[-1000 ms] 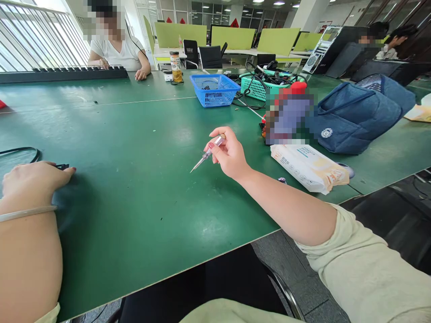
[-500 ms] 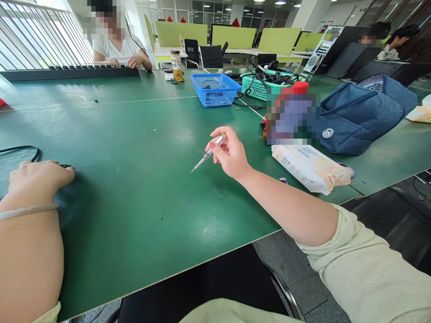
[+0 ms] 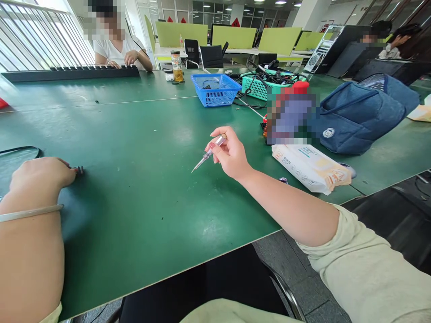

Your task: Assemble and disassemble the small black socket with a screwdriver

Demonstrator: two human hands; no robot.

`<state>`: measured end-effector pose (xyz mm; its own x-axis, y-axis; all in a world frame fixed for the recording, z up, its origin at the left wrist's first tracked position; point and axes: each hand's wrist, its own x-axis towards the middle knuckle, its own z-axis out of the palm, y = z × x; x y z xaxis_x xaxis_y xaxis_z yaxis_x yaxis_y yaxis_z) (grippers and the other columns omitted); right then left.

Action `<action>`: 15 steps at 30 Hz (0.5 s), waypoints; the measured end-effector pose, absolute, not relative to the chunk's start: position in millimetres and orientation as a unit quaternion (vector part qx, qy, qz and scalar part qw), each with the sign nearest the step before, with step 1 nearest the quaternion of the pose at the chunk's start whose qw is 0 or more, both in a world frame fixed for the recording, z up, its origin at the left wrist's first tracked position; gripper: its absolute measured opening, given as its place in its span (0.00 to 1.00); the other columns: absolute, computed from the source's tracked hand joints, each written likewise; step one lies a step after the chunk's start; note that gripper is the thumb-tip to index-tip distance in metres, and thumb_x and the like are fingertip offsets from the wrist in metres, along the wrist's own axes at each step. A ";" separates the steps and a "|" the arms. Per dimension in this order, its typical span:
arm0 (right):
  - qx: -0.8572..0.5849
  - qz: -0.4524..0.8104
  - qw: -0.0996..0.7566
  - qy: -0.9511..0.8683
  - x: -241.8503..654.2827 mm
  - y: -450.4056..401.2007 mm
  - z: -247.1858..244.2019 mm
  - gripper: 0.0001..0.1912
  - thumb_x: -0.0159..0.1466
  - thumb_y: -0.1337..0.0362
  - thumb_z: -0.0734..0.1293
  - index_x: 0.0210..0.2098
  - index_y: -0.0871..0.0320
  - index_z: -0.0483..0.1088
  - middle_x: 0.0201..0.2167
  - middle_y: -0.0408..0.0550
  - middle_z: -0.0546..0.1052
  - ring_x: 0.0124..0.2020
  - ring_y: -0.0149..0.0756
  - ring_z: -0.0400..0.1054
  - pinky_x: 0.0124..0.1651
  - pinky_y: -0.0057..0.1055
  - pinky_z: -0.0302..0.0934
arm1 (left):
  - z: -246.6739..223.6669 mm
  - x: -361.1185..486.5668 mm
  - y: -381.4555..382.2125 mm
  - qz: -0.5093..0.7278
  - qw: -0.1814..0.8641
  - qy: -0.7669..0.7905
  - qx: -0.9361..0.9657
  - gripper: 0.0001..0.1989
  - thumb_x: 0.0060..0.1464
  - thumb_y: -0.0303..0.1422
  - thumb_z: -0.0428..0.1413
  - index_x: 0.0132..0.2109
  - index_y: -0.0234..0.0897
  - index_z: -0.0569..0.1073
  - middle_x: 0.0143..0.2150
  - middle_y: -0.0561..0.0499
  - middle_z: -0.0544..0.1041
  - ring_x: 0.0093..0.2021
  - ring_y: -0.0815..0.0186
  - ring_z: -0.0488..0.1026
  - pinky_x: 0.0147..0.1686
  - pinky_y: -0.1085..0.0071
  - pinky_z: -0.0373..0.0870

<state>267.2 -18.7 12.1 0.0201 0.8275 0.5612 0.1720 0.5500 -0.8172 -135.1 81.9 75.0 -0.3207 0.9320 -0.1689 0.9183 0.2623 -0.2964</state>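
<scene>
Since half a second earlier, the person's left hand [image 3: 42, 175] had shifted slightly, so that a small black piece with short, prong-like ends [image 3: 79, 170] showed farther out beyond the thumb. That hand was curled palm down with the thumb closed against the piece at the left of the green, smooth-topped table [image 3: 134, 202]; its other fingers were mostly hidden, and whether the piece touched the tabletop could not be told. Just behind the hand curved a thin black cable [image 3: 39, 152], and a pale bangle [image 3: 30, 212] circled the wrist. Nearer the middle, the right hand [image 3: 232, 154] was partly closed, pinching a slim screwdriver with a clear handle and metal shaft [image 3: 206, 156] between thumb and fingers, its tip slanting down to the left. To the right of that hand lay a white-and-orange soft packet [image 3: 310, 166], with a navy fabric backpack [image 3: 357, 121] behind it. Farther back stood a blue plastic basket [image 3: 220, 98] beside a teal plastic basket [image 3: 256, 88] full of dark cables.
</scene>
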 end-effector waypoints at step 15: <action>-0.414 0.123 0.504 -0.748 268.3 -26.4 14.7 0.15 0.69 0.59 0.65 0.52 0.52 0.59 0.30 0.39 0.74 0.23 0.28 0.63 0.27 0.29 0.58 | 36.2 48.5 -35.0 -0.082 -0.041 -0.352 -0.932 0.21 0.61 0.53 0.55 0.42 0.42 0.81 0.35 0.44 0.80 0.38 0.54 0.77 0.41 0.59 0.73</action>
<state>268.3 -26.4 14.7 -0.1487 0.7429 0.6527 0.4950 0.6273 -0.6012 48.5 -35.0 36.2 0.7393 0.6620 0.1232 0.6485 -0.7493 0.1341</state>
